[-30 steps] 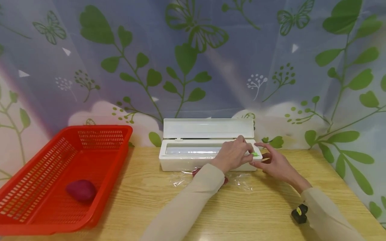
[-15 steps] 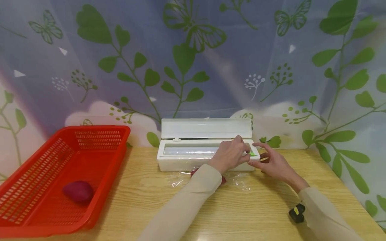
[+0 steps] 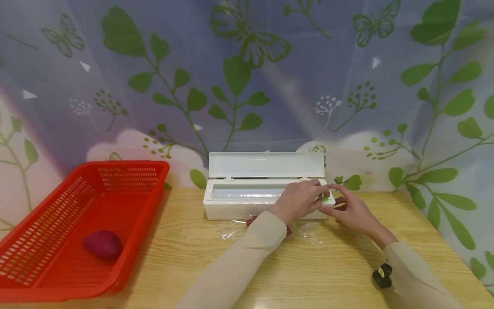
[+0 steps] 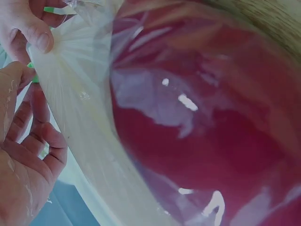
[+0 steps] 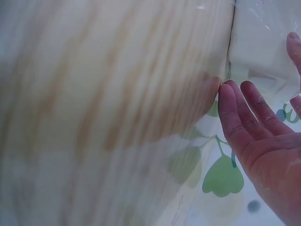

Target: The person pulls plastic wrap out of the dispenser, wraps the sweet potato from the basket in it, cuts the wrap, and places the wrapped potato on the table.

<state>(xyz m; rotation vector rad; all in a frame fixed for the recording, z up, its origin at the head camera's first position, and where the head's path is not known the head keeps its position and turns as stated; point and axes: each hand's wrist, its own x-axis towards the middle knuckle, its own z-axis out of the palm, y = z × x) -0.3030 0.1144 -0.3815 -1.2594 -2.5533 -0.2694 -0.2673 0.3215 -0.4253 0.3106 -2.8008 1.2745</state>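
Your left hand (image 3: 299,198) pinches a small green tab (image 3: 326,199) at the right end of a long white plastic box (image 3: 220,211). Your right hand (image 3: 353,210) spreads at that same end, thumb at the front corner, fingers loosely extended. The box's hinged white lid (image 3: 266,165) stands open behind a clear roll (image 3: 243,193). In front, under your left forearm, a rounded purple-red object (image 4: 211,136) lies inside crinkled transparent film (image 3: 308,234) on the light wood-grain table (image 3: 185,266). To your left, a red slotted plastic basket (image 3: 140,227) holds another purple-red piece (image 3: 102,245).
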